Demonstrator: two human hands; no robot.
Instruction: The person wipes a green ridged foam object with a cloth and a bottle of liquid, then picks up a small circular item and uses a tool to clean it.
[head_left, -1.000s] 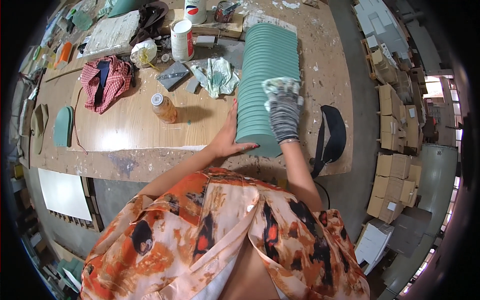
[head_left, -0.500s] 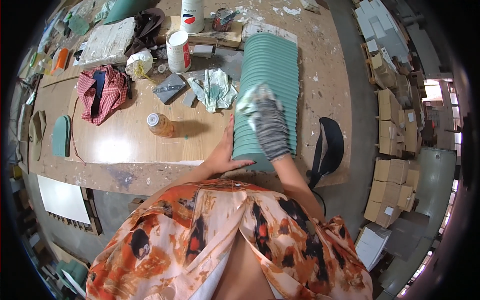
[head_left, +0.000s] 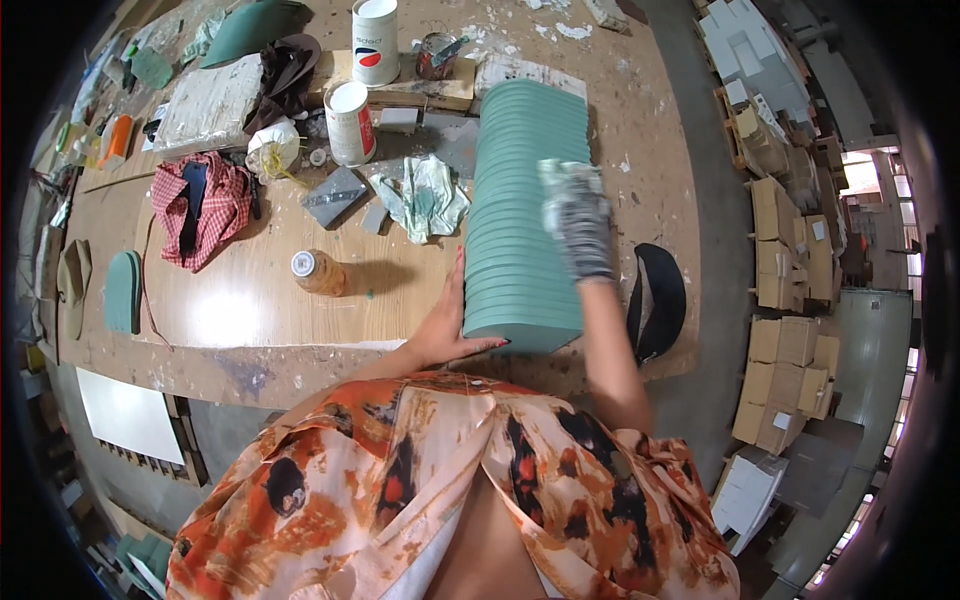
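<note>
A long row of green, foam-like slabs, pressed together with ridged edges, lies before me on the bench. Against the lower left side of this row rests my left hand, bare, its fingers stretched along the side and its thumb by the near end face. My right hand, in a grey-and-black knit glove, is closed on a bunched pale cloth stained green. The cloth is at the row's right edge; motion blurs it, so I cannot tell exactly where it touches. The gloved fingertips are hidden.
Left of the row are a crumpled rag, a capped jar, a grey block and a red checked cloth. White cans stand behind them. A black strap-like piece lies at right. Cardboard boxes are beyond the bench.
My gloved right hand has moved with the cloth from the top of the row toward its right edge. The left hand stays at the near left side.
</note>
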